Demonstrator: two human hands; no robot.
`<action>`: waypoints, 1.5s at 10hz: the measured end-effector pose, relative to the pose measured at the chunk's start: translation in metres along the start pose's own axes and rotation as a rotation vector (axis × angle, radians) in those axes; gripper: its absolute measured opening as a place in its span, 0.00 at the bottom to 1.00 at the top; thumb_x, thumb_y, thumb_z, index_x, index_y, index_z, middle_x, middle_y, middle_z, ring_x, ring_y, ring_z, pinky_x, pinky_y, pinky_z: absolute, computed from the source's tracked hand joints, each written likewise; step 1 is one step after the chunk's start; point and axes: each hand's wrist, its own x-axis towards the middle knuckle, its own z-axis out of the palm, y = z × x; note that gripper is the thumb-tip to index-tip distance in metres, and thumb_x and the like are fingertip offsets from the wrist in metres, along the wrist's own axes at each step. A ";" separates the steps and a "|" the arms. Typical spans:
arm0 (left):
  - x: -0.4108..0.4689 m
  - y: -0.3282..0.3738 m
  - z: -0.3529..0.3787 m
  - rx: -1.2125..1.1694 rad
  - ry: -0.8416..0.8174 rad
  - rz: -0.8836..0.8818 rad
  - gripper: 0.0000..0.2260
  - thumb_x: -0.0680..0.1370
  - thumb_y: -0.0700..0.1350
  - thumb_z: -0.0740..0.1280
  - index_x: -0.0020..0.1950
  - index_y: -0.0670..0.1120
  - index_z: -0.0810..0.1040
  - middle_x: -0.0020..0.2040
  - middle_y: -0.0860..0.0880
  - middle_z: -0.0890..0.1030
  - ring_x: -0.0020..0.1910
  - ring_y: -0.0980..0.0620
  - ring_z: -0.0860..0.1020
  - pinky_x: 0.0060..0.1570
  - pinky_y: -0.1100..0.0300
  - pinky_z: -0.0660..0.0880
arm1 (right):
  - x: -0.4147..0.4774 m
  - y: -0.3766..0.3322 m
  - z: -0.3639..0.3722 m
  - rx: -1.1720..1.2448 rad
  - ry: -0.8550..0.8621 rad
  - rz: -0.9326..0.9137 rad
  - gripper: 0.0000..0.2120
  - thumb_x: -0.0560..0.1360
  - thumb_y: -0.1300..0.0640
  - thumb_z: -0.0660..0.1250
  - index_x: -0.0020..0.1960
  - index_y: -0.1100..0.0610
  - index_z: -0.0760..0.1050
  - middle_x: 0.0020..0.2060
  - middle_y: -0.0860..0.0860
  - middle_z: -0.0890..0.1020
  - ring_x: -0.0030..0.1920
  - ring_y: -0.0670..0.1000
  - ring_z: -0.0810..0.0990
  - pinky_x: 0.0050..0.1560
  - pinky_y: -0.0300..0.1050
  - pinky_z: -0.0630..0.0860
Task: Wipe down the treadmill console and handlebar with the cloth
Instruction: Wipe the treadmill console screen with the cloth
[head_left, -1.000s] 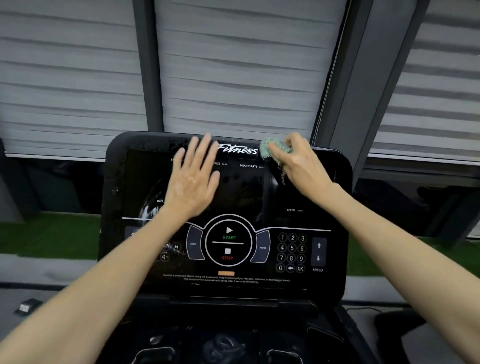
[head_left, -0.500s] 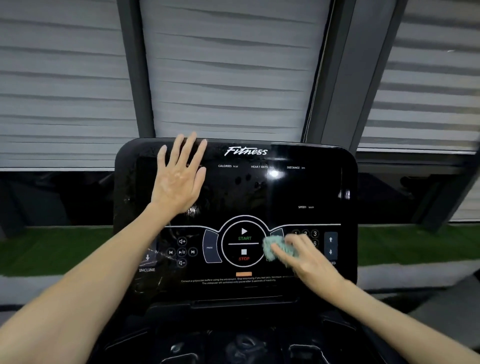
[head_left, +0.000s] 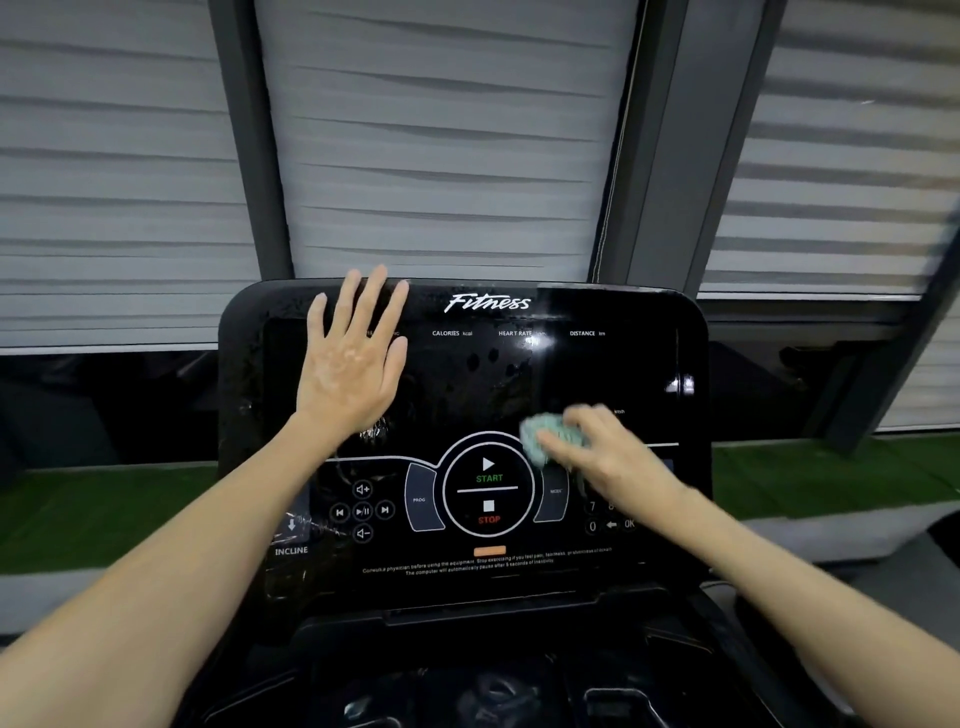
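On the console face, mid-wipe, right of centre.
Your right hand (head_left: 615, 460) holds the wadded green cloth (head_left: 537, 439) under its fingers (head_left: 561, 446), pressed to the console (head_left: 597, 374) glass just up and right of the START/STOP ring (head_left: 488, 486); blur hides the exact grip. Your left hand (head_left: 353, 364) lies flat on the upper-left screen, fingers (head_left: 376, 299) straight and spread, holding nothing, tips at the top edge. The step reads as console wiping, partway: smears and droplets show across the middle and by the INCLINE label (head_left: 291, 550). The next move likely calls for sweeping the cloth left over those marks, lifting the bracing hand clear, and going light near the buttons. The handlebar isn't clearly in view, so treat it as pending.
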 end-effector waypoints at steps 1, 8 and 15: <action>0.000 0.001 0.000 0.003 0.005 -0.008 0.26 0.83 0.51 0.51 0.80 0.46 0.56 0.80 0.43 0.57 0.78 0.41 0.55 0.72 0.39 0.54 | 0.054 0.030 -0.022 -0.049 0.094 0.075 0.25 0.67 0.75 0.70 0.61 0.59 0.76 0.48 0.65 0.75 0.40 0.61 0.74 0.32 0.50 0.75; 0.000 0.000 0.000 0.028 0.005 -0.004 0.25 0.83 0.51 0.51 0.80 0.46 0.55 0.80 0.43 0.56 0.78 0.41 0.54 0.72 0.40 0.54 | -0.063 -0.062 0.030 0.076 -0.244 -0.080 0.35 0.60 0.67 0.77 0.65 0.55 0.71 0.51 0.53 0.68 0.46 0.49 0.65 0.33 0.40 0.77; -0.001 0.001 0.000 0.010 0.011 -0.007 0.25 0.83 0.51 0.51 0.80 0.46 0.55 0.80 0.43 0.56 0.78 0.41 0.54 0.72 0.40 0.54 | 0.136 0.046 -0.043 -0.138 0.199 0.168 0.22 0.68 0.76 0.66 0.60 0.62 0.78 0.44 0.65 0.75 0.38 0.62 0.75 0.33 0.53 0.76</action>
